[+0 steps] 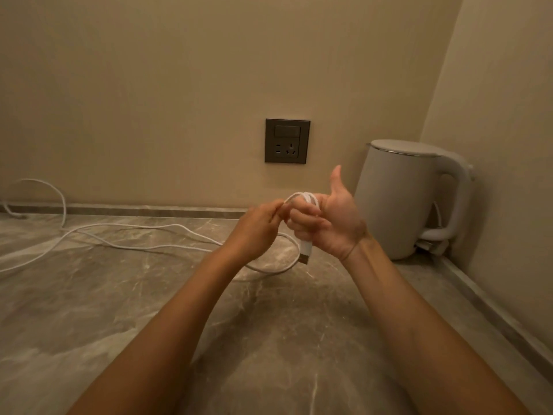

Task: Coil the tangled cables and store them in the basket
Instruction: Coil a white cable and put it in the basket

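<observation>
Two bare forearms (167, 324) come in from the bottom edge, cut off before the elbows. They reach over a smooth stone counter (74, 310), grey-brown with pale veins. Left of the kettle (395, 202), the hands meet above the counter. The right hand (329, 223), nearest the kettle, has its fingers curled tight round a small bunch of loops of the white cable (303, 197), with its thumb sticking up. A short white plug end (305, 253) hangs down under that fist. The left hand (257, 230) pinches the cable just beside the loops, and its fingertips are partly hidden. The rest of the thin cable trails on the counter far left of the kettle and runs off the left edge. More white loops lie by the wall there, and it is hard to tell if they are the same cable. The kettle is white, smooth and rounded, and it stands in the corner. Its handle hides part of its base. Left of the kettle, on the plain beige wall (149, 85), sits a dark square socket (287, 140).
</observation>
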The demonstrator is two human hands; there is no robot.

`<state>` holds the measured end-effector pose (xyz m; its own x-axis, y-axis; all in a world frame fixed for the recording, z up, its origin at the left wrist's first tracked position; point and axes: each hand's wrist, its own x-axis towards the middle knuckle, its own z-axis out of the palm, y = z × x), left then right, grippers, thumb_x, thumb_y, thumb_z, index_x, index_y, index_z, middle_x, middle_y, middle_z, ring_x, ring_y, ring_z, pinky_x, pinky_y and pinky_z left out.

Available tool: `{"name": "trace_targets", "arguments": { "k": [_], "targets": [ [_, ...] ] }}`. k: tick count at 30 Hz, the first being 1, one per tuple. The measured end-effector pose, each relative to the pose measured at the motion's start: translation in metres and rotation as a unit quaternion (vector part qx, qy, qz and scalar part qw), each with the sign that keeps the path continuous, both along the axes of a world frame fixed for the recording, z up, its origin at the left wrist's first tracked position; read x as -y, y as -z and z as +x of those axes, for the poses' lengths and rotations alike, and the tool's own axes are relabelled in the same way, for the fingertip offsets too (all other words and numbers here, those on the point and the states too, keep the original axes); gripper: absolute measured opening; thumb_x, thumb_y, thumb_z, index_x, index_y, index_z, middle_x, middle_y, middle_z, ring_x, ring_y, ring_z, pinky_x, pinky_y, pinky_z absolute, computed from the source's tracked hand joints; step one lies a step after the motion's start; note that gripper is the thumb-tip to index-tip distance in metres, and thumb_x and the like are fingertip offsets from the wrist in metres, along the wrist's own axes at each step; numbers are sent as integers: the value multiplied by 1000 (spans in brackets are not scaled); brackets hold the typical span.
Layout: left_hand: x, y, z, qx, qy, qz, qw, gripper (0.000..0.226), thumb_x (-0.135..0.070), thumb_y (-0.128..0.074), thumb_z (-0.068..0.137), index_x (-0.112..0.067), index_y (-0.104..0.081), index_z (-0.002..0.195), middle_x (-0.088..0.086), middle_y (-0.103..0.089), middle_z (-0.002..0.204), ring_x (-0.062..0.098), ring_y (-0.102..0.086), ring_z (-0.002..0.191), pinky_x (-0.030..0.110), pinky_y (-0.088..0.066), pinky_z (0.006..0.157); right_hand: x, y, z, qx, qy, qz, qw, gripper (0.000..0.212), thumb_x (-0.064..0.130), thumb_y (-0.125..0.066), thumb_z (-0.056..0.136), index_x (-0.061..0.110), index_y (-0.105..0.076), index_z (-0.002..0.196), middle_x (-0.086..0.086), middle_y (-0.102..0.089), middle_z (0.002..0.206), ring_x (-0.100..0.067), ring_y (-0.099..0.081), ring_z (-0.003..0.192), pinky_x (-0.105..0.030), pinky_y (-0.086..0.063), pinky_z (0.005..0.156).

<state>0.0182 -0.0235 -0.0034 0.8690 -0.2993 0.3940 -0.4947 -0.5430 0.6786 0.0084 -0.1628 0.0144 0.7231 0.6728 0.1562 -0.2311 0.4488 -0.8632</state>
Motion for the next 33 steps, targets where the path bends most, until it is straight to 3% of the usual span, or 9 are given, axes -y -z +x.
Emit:
{"name": "trace_targets", "arguments": {
  "k": [4,7,10,14,18,21,24,28,33],
  "targets": [
    [4,4,-3,-56,39,49,996,19,-7,-39,95,-16,-51,106,14,-59,100,30,-56,93,30,-41,69,-6,-1,2,-41,43,109,992,97,80,-2,80,3,-60,66,-3,-43,53,-11,-37,49,-20,-34,44],
    [9,5,-8,-126,60,97,985,20,-1,-37,95,-11,-53,102,10,-53,88,26,-55,76,30,-46,62,-7,-1,4,-75,99,179,976,92,77,-9,84,0,-59,74,-3,-44,59,-11,-40,50,-19,-37,44],
    [13,5,-10,-181,76,145,970,20,1,-35,95,-9,-53,96,-3,-47,72,11,-46,58,19,-42,46,-2,-2,8,-67,177,193,963,84,73,-13,88,0,-55,88,-6,-49,64,-13,-44,56,-22,-41,52],
    [13,-3,-13,-198,70,212,955,23,-16,-37,100,-7,-57,96,-2,-47,69,13,-43,53,23,-37,43,-1,2,11,-9,279,68,958,85,71,-7,88,1,-55,90,-7,-51,67,-14,-46,62,-26,-39,63],
    [2,-15,-11,-120,65,258,956,31,-26,-42,98,-10,-65,85,-5,-51,69,6,-45,60,20,-35,54,0,9,15,64,343,-118,930,85,67,2,90,4,-55,84,-8,-51,66,-14,-46,61,-28,-38,65],
    [-2,-22,-13,-97,88,269,954,31,-27,-44,97,-14,-62,75,-5,-52,68,5,-45,60,21,-33,55,0,13,18,69,363,-164,914,81,65,3,90,6,-53,87,-7,-49,67,-14,-44,61,-28,-37,64],
    [3,-27,-19,-66,122,274,952,36,-27,-41,98,-6,-65,80,-11,-46,65,3,-43,56,14,-31,54,-3,15,19,72,350,-207,911,82,65,4,89,6,-53,89,-7,-49,68,-15,-45,63,-29,-39,67],
    [0,-32,-18,-8,91,188,978,31,-25,-46,95,-4,-66,82,-13,-47,62,-1,-44,49,10,-35,51,-10,15,17,124,262,-312,905,91,63,17,85,5,-49,61,-12,-44,56,-21,-39,54,-24,-36,54],
    [-10,-31,-8,59,-1,131,990,27,-25,-49,94,-14,-60,71,-6,-52,62,9,-48,57,29,-43,62,-14,16,14,129,171,-338,917,89,68,17,81,8,-46,66,-3,-49,55,-13,-41,50,-24,-35,52]
  ]
}}
